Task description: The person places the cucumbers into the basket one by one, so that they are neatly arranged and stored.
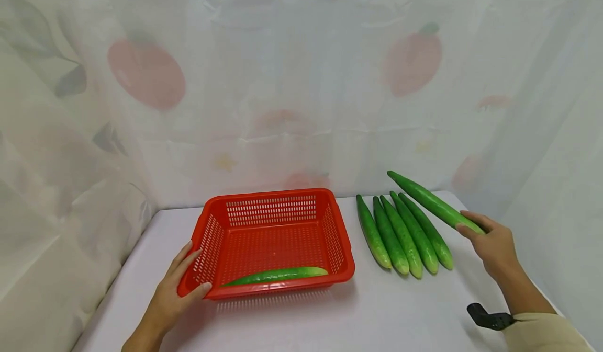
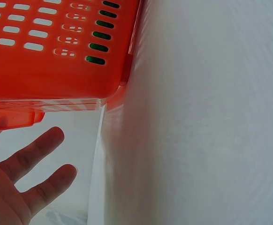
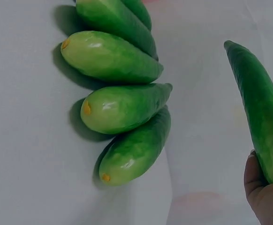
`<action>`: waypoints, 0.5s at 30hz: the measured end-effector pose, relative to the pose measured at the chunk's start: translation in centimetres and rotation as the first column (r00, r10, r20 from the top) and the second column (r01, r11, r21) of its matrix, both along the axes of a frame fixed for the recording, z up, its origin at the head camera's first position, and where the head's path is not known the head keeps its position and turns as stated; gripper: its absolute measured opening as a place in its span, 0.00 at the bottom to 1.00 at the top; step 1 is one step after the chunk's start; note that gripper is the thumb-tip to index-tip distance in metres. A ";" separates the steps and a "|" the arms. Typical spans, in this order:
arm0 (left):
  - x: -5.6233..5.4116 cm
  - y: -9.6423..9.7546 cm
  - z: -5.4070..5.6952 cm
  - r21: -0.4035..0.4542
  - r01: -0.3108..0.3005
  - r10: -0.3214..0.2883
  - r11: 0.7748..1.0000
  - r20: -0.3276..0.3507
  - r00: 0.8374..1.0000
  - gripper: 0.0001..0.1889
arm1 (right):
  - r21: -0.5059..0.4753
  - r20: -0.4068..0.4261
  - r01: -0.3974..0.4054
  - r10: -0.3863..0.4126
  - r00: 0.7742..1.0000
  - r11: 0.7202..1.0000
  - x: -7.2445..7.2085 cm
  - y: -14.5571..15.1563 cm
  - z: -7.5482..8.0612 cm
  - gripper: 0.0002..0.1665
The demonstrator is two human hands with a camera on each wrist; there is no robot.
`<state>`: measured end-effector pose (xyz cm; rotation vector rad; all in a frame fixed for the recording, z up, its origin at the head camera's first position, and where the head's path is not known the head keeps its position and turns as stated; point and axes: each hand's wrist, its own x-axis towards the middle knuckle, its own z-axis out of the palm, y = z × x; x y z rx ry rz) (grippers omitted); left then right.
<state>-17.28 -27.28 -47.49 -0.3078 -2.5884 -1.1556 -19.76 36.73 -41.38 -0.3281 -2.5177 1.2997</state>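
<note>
My right hand [image 1: 494,242] grips a long green cucumber [image 1: 431,201] by its paler end, its dark tip pointing up and left. In the right wrist view the held cucumber [image 3: 258,112] appears at the right edge, thumb and fingers around it. My left hand [image 1: 171,294] lies spread at the near left corner of a red plastic basket [image 1: 268,287], thumb at the front rim and straight fingers along the left side. Inside the basket, one cucumber [image 1: 282,274] lies along the front wall. The left wrist view shows two extended fingers [image 2: 35,150] below the basket's rim.
Several cucumbers [image 1: 398,234] lie side by side on the white table [image 1: 377,315], right of the basket and below the held one. Pale printed sheeting [image 1: 292,80] hangs behind the table and along both sides. A black strap-like device [image 1: 487,318] sits at the right wrist.
</note>
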 end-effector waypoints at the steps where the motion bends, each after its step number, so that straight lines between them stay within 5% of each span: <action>1: 0.0 0.0 0.0 0.002 0.001 -0.001 1.000 0.002 1.000 0.37 | 0.004 -0.008 -0.009 0.009 1.000 1.000 0.1 -0.1 0.1 0.36; 15: -0.2 -0.3 -0.3 0.011 0.000 0.000 1.000 0.018 1.000 0.36 | 0.014 -0.082 -0.158 0.159 0.984 0.987 0.7 -1.5 1.8 0.33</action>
